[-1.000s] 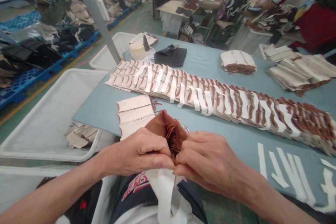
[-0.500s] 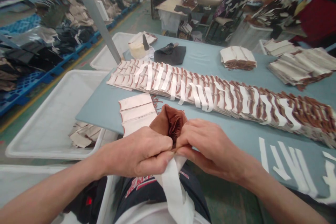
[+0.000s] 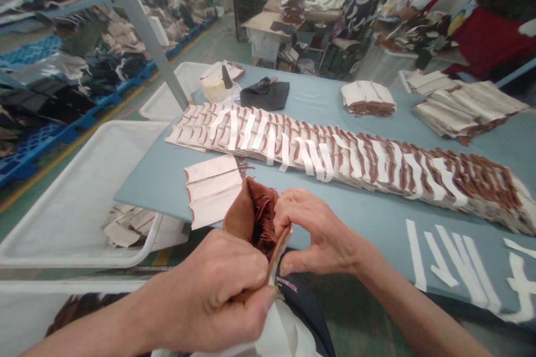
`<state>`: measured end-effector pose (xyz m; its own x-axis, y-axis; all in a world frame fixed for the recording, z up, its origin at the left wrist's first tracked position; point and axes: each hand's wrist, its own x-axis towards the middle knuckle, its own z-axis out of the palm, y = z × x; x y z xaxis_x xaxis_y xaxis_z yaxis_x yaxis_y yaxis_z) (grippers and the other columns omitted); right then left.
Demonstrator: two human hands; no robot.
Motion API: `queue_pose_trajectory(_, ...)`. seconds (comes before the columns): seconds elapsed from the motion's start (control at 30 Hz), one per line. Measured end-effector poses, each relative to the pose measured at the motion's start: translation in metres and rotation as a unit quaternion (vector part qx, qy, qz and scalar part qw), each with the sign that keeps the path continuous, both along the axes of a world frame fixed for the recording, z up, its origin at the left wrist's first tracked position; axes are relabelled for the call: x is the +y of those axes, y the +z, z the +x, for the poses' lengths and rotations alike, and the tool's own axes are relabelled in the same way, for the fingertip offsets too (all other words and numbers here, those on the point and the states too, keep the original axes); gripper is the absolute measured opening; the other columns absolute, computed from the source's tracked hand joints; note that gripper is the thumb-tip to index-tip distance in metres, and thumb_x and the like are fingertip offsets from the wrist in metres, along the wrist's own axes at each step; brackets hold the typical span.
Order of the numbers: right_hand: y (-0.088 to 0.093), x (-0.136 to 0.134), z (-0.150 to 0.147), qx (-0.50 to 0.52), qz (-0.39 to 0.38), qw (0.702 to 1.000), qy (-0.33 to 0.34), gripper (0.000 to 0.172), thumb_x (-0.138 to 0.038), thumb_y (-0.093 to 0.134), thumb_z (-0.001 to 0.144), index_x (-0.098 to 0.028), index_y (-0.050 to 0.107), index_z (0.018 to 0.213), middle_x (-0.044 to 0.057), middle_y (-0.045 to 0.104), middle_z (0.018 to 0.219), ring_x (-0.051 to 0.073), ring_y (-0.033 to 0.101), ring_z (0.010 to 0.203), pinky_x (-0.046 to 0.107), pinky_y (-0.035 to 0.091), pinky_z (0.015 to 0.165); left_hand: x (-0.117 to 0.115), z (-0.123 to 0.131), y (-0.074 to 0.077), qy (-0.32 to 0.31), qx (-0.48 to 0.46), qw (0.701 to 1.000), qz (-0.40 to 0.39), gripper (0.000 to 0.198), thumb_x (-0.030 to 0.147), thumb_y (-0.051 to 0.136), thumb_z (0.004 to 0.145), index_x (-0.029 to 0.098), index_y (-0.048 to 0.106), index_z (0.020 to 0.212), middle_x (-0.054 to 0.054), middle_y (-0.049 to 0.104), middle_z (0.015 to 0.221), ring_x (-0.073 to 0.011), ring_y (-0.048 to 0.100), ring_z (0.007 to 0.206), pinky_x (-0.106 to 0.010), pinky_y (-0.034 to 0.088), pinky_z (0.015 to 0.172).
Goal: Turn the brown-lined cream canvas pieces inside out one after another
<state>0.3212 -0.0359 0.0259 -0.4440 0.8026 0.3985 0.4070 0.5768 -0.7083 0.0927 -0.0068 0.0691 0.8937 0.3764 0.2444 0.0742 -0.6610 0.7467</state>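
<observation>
My left hand [image 3: 201, 295] is closed on the lower edge of the brown fabric pouch [image 3: 245, 220], and my right hand [image 3: 318, 231] is half open, fingers resting against it, at the table [image 3: 146, 192] edge beside the cream panels [image 3: 211, 191].

Garment sewing workshop: long blue work table [image 3: 318, 97] covered in rows of stitched fabric pieces [image 3: 335, 150], white plastic bins [image 3: 84, 189] near left, shelving with stacked cloth [image 3: 54, 50] far left, more sewing stations [image 3: 288, 25] far off.
</observation>
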Motion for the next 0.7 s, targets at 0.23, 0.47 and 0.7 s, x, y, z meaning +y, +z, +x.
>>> queue_pose_trajectory(0.23,-0.017,0.004,0.022,-0.058,-0.008,0.997,-0.052,0.012,-0.029,0.07,0.097,-0.017,0.068,0.096,0.005,0.072,0.088,0.018,0.061,0.083,0.028,0.043,0.074,0.035,-0.013,-0.006,0.031,-0.009,0.998,-0.045,0.035,0.01,0.045,0.092,0.023,0.021,0.069,0.008,0.024,0.06,-0.0079,0.028,0.048,-0.024,0.024,0.048)
queue_pose_trajectory(0.47,0.047,0.007,0.039,-0.127,0.003,0.987,-0.093,0.012,-0.013,0.06,0.099,-0.019,0.07,0.099,0.005,0.076,0.097,0.018,0.068,0.089,0.027,0.047,0.078,0.104,-0.022,0.0,0.057,0.049,0.994,0.074,0.026,0.024,0.051,0.101,0.018,0.055,0.076,0.003,0.057,0.07,-0.0105,0.052,0.063,-0.02,0.04,0.061)
queue_pose_trajectory(0.7,0.077,0.015,0.03,-0.055,-0.079,0.995,-0.036,0.016,-0.018,0.058,0.1,-0.018,0.063,0.085,-0.002,0.066,0.078,0.011,0.057,0.067,0.022,0.04,0.061,0.095,0.012,0.015,0.004,-0.013,0.992,0.126,0.014,0.027,0.06,0.097,0.017,0.065,0.105,-0.008,0.074,0.098,-0.0197,0.065,0.091,-0.03,0.048,0.087)
